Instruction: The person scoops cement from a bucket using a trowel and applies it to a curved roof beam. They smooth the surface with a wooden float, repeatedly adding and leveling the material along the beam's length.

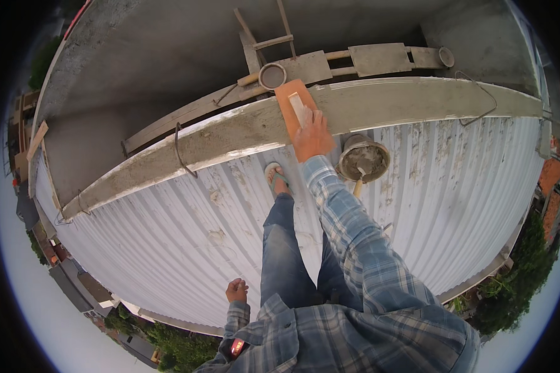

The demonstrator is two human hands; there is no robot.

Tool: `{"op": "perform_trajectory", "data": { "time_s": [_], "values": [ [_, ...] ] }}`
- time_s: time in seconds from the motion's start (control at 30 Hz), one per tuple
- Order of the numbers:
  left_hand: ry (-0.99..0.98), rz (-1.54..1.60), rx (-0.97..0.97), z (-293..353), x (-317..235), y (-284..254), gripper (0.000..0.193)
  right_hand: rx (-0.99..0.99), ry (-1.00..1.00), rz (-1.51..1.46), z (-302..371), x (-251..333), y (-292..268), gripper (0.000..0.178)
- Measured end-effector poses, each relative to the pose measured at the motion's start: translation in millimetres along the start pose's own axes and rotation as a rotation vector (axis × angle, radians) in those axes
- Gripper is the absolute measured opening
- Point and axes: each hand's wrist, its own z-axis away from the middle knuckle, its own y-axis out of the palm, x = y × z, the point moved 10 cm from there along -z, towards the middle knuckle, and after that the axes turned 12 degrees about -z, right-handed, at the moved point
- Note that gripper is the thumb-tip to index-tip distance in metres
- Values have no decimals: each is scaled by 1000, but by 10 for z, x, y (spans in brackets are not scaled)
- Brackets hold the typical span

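Note:
My right hand point(314, 138) grips the pale handle of an orange plastering float point(289, 115). The float's flat board lies across the top of a long wall ledge coated in grey mortar point(224, 133), its far end reaching to the ledge's far edge. Close to my right wrist, a bucket of mortar point(374, 152) stands on the corrugated roof, with a trowel point(359, 185) resting in it, handle toward me. My left hand point(237, 290) hangs low at my left side, its fingers curled and nothing visible in them.
White corrugated roofing point(168, 217) lies under my sandalled foot point(275, 178). Bent wire clamps point(178, 149) straddle the ledge. Beyond it, lower down, are a plank scaffold point(379, 60), a round container of grey material point(272, 76) and another bucket point(446, 57). The roof has edges on both sides.

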Motion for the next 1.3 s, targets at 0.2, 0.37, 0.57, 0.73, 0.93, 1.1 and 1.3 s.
{"op": "perform_trajectory", "data": {
  "time_s": [0.2, 0.37, 0.57, 0.73, 0.93, 1.1, 1.3],
  "values": [
    [65, -132, -39, 347, -327, 364, 25, -84, 121, 150, -446, -866, -996, 57],
    [282, -380, -98, 431, -427, 547, 23, -238, 150, 349, -943, -2014, -2169, 54],
    [251, -404, -106, 403, -210, 519, 22, -361, 227, 126, -1420, -3569, -3294, 57],
    [259, -433, -72, 318, -386, 499, 22, -57, 272, -262, -1303, -3516, -2647, 61],
    [280, -365, -22, 112, -771, 386, 24, 78, 151, -194, -454, -927, -997, 57],
    [325, -166, 76, -247, -1161, 260, 27, 248, 73, -335, 395, 727, 451, 57],
    [202, 267, 374, -412, -2133, 665, 35, 506, 498, -1466, 1264, 1063, 805, 50]
  ]
}}
